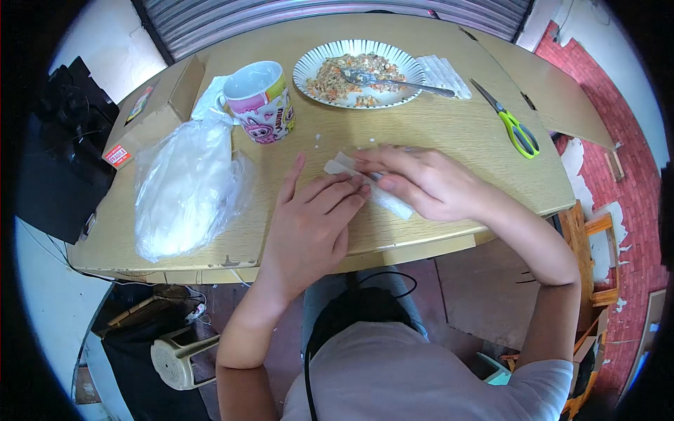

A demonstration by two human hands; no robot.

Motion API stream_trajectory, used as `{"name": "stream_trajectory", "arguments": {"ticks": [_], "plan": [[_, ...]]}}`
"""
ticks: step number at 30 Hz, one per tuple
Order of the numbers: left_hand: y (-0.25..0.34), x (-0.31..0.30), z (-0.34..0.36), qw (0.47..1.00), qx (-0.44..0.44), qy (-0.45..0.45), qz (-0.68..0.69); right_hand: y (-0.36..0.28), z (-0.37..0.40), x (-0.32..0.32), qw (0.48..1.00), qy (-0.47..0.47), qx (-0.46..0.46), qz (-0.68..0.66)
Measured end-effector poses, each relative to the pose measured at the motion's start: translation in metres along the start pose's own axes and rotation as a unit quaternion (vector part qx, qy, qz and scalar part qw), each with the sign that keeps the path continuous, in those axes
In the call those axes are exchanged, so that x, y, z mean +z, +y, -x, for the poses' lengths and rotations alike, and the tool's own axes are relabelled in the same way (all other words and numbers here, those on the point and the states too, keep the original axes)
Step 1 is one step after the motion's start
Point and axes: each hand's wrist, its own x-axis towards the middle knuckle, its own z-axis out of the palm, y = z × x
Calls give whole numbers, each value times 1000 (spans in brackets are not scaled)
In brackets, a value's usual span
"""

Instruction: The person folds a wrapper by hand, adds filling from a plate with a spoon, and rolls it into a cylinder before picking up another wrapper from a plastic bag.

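Observation:
A thin, whitish spring roll [390,203] lies slantwise on the table near its front edge, partly hidden by my fingers. My left hand [312,214] has its fingertips bent down onto the roll's left side, with one finger stretched out to the far left. From the right, my right hand [428,181] lies over the roll, fingers together and thumb pressed against it. Beyond both hands, a white fluted plate [303,77] holds a crumbly filling [330,78] with orange bits and a metal spoon [400,83]. Several pale rolls [446,76] lie side by side at the plate's right.
A patterned mug [263,105] and a plastic bag with white contents [186,189] stand left of my hands. Behind them is a cardboard box [154,105]. Green-handled scissors [512,123] lie at the right. Small white crumbs dot the wooden table [316,242].

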Motion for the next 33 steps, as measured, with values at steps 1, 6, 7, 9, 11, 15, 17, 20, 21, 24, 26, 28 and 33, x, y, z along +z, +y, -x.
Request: {"name": "stream_trajectory", "arguments": {"ticks": [1,6,7,9,11,15,17,20,21,24,26,28,33], "plan": [[0,0,0,1000,-2,-1,-1,5,-6,4,999,7,-32,1],[0,-1,0,1000,-8,-7,-4,18,-19,9,998,-22,-59,9],[0,-1,0,1000,-6,-7,-5,18,-18,6,998,-26,-62,8],[0,-1,1,1000,-7,-6,-6,14,-3,-4,997,-41,-60,37],[2,-1,0,1000,-11,-9,3,9,7,-13,995,-56,-56,66],[3,1,-1,1000,-23,10,6,11,11,-18,987,-11,-127,94],[2,-2,0,1000,-8,-9,-1,13,-2,-20,979,-4,-164,122],[4,0,-2,1000,-21,11,5,0,-56,-20,975,164,-135,64],[3,0,-2,1000,-19,11,5,-3,-82,-18,962,211,-167,47],[3,0,-1,1000,-18,14,5,-8,-149,-22,975,134,-163,64],[3,-1,-2,1000,-14,13,4,-14,-183,-19,987,58,-114,97],[3,-1,-1,1000,-15,18,7,-19,-207,-11,980,-78,-24,182],[3,1,-1,1000,-21,20,9,-30,-230,2,963,-192,37,183]]}}
